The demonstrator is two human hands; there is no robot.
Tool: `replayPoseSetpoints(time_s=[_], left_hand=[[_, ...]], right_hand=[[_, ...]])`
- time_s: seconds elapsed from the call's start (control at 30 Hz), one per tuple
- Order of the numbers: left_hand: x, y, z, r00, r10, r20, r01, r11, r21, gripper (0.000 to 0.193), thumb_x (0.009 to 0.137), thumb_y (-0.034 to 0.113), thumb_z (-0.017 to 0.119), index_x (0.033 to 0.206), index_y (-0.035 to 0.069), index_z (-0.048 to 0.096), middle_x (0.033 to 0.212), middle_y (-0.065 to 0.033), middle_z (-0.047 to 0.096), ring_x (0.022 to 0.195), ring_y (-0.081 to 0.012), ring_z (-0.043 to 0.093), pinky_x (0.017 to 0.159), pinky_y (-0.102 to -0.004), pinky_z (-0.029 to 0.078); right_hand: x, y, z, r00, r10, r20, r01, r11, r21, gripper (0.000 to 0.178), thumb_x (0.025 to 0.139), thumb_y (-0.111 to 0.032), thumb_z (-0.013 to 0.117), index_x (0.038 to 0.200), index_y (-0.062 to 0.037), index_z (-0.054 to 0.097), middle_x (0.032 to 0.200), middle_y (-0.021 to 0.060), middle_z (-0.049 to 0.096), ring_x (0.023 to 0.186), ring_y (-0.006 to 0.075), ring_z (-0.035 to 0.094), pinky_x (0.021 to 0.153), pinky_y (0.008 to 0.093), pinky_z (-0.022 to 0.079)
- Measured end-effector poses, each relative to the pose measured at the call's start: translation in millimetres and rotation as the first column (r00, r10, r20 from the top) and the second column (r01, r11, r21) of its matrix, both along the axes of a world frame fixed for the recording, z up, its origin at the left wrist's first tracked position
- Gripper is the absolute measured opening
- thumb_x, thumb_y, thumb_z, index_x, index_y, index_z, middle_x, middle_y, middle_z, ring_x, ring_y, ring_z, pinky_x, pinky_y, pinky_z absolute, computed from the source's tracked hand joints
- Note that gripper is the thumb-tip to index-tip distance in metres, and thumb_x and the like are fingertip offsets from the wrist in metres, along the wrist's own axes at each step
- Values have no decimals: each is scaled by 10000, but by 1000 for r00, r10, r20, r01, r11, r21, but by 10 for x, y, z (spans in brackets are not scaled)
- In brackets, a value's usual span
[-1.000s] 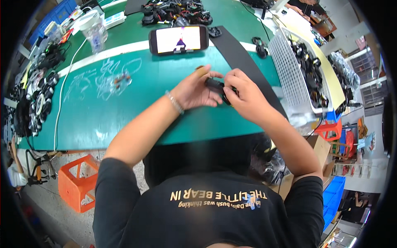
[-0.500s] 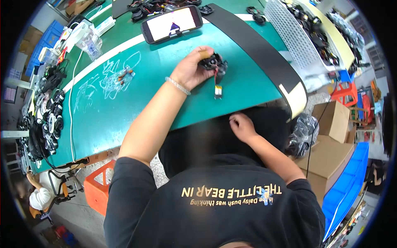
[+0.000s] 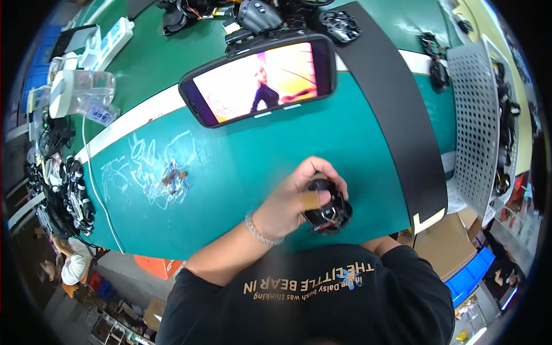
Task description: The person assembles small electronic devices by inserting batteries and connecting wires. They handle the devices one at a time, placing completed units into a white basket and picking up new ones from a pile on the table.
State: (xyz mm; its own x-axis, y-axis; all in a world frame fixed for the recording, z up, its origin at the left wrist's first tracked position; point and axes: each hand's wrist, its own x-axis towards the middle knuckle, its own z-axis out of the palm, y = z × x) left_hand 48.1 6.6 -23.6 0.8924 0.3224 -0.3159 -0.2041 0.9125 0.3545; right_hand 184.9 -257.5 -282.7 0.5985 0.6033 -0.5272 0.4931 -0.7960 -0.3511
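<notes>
My left hand [image 3: 290, 201] reaches over the near part of the green table with its fingers wrapped round a black rounded electronic unit [image 3: 332, 218]. The unit's open inner side faces up, and a few thin wires show on it. A tan bandage [image 3: 310, 200] covers part of one finger, and a beaded bracelet [image 3: 257, 230] circles the wrist. Of my right arm only a piece of forearm [image 3: 380, 244] shows at the table's near edge; the hand itself is hidden.
A phone playing a video [image 3: 259, 83] stands beyond my left hand. To the right run a black strip [image 3: 397, 115] and a white perforated basket [image 3: 474, 126] with black parts. Tangled clear threads [image 3: 158, 172] lie left. Black units [image 3: 256, 17] crowd the far side; a white cable [image 3: 95, 190] crosses the left.
My view has shifted closer to the table and phone. The left hand has brought the unit nearer my body and turned it; its dangling battery no longer shows. My right hand has gone out of sight.
</notes>
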Motion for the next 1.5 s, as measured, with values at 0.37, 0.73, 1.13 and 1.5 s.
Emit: replayPoseSetpoints(time_s=[0.37,0.73,1.13,1.5], left_hand=[[-43,100,-37,997,-51,56,52,999,-10,385,841,7,551,1174,52,363,1070,-150,488,976,-186,473,870,-331,362],[-10,-6,-41,999,43,3,-43,997,63,345,844,224,607,1089,86,406,1002,-136,523,912,-185,528,764,-293,452],[-43,-132,-111,975,182,126,-169,980,-105,164,871,116,534,1004,64,454,935,-135,565,772,-215,589,658,-316,517],[-10,-137,-22,989,119,86,-134,971,198,100,827,90,588,911,90,535,844,-52,553,811,-186,553,782,-369,472]], right_hand=[[-299,-409,236,993,-76,-88,63,988,-144,279,852,-255,534,1004,-27,588,995,169,602,910,313,567,766,407,450],[-37,-62,221,992,10,-124,-21,996,-90,299,861,-266,531,1024,-18,576,1012,170,597,925,295,566,773,399,449],[492,144,155,960,237,-150,-237,971,16,322,872,-277,527,1046,-9,563,1030,170,591,941,275,566,781,390,448],[-341,626,1149,575,704,-417,-582,710,396,343,881,-288,523,1066,0,550,1047,171,586,956,257,566,788,382,448]])
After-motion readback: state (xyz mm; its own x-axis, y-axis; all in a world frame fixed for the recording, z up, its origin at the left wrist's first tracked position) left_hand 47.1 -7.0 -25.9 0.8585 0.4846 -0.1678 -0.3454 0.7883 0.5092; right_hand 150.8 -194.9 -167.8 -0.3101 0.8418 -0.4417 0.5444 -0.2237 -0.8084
